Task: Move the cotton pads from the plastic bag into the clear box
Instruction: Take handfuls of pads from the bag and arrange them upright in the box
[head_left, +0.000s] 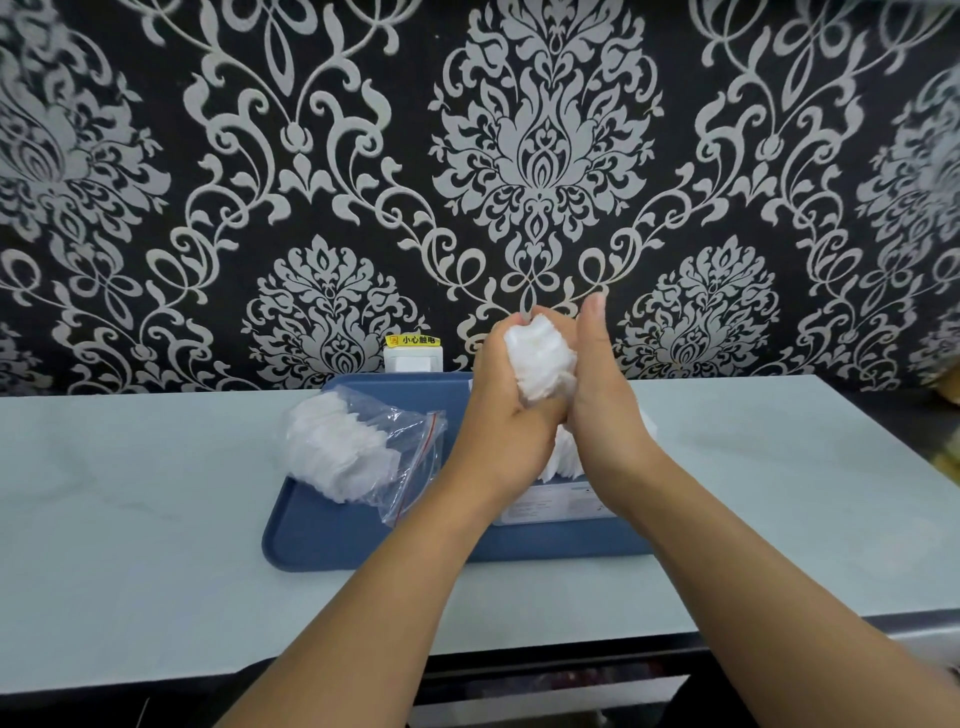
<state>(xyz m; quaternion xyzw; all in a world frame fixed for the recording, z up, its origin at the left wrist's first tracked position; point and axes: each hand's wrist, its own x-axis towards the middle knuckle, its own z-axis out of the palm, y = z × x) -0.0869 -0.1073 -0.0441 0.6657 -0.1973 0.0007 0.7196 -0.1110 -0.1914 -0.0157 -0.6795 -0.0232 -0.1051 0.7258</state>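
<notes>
hands: left hand (501, 395) and right hand (597, 395) are squeezing 1 wad of pads (540, 358) | box (550, 506) is sitting directly below, on tray (332, 540) | bag (358, 447) is lying left, nearer left hand, holding more pads

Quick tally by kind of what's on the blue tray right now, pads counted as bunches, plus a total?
Plastic bag: 1
Clear box: 1
Pad bunches: 3 (in the bag, in the box, held in both hands)
Total: 5
</notes>
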